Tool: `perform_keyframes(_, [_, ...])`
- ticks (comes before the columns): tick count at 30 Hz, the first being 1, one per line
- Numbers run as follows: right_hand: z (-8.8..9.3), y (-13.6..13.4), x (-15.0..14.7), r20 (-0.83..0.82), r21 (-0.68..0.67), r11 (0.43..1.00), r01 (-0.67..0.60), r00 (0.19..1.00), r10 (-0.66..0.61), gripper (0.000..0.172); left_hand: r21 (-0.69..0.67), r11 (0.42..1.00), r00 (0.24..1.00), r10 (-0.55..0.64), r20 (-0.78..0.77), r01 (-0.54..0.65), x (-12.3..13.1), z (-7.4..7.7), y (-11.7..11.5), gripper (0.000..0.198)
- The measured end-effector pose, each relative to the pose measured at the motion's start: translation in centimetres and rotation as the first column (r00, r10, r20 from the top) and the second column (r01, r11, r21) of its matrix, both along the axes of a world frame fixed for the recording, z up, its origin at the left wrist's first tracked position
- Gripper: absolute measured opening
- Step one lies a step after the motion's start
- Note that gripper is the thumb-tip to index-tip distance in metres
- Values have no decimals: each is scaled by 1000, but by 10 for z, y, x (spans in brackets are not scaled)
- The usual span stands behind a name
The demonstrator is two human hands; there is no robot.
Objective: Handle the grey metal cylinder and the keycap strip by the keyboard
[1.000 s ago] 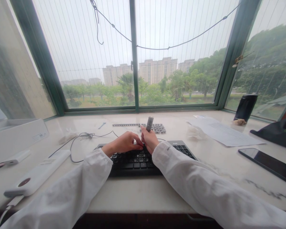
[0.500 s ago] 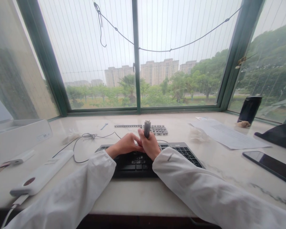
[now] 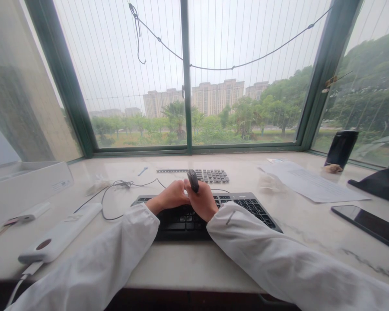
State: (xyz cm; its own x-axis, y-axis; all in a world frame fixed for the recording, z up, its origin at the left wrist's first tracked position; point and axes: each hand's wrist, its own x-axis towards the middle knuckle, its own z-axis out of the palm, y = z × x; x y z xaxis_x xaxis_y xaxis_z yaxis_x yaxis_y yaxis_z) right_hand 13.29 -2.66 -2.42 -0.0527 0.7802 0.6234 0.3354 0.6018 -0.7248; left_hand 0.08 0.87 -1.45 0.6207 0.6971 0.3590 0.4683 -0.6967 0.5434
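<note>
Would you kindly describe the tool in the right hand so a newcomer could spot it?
Find the black keyboard before the window. Above its middle, the right hand grips a short dark grey tool, tilted left, the only thing held off the desk.

No label, key or paper is legible.

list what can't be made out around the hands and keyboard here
Head view only:
- Tool in the right hand: its tip is hidden by the fist.
- Left hand fingertips: tucked behind the right hand.
- Keyboard middle keys: covered by both hands.
- Loose keys: legends too small.
- Phone: cut off by the right edge.
</note>
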Motion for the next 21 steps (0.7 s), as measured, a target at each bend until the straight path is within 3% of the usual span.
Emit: perform_keyframes(21, [1, -5, 0, 63, 58, 998, -29, 998, 25, 22, 56, 997, 998, -60, -6, 60, 1, 2, -3, 12])
